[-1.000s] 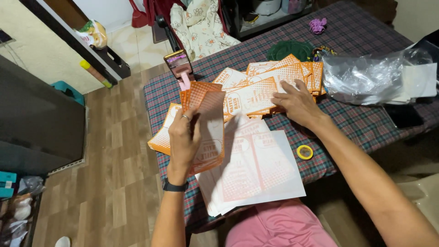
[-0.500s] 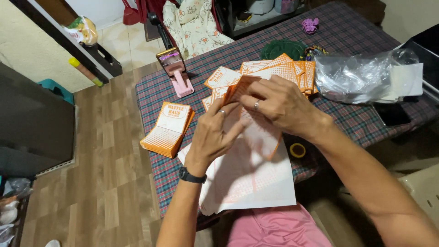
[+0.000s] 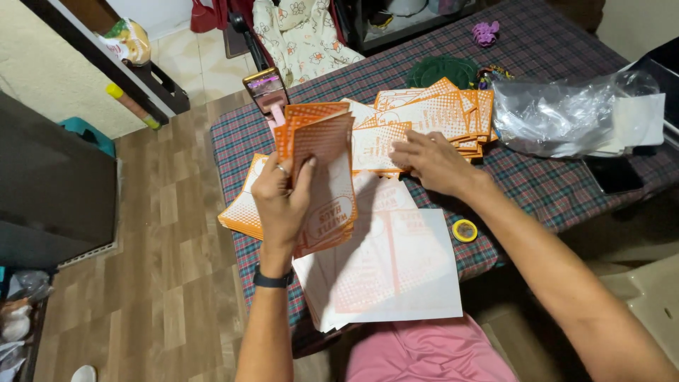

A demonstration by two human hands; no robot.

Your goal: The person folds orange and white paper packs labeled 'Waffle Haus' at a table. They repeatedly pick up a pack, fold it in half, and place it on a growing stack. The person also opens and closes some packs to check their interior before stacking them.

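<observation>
My left hand [image 3: 281, 201] grips a sheaf of orange-and-white printed paper bags [image 3: 322, 170], held upright above the table. My right hand [image 3: 433, 161] lies flat, fingers spread, on a fanned row of the same bags [image 3: 431, 113] spread across the plaid tablecloth [image 3: 566, 191]. A neat pile of these bags [image 3: 240, 212] sits at the table's left edge beneath my left hand. Large white sheets with faint orange print [image 3: 396, 272] lie face down at the near edge, over my lap.
A crumpled clear plastic bag [image 3: 566, 117] with white paper lies at the right, a dark phone [image 3: 614, 175] beside it. A yellow tape roll [image 3: 465, 230] sits near my right forearm. A phone on a pink stand [image 3: 265, 92] stands at the far left corner. Wooden floor lies left.
Both hands were together on a bag half a second ago. Now my left hand has lifted the sheaf up to the left and my right hand has moved back onto the fanned row.
</observation>
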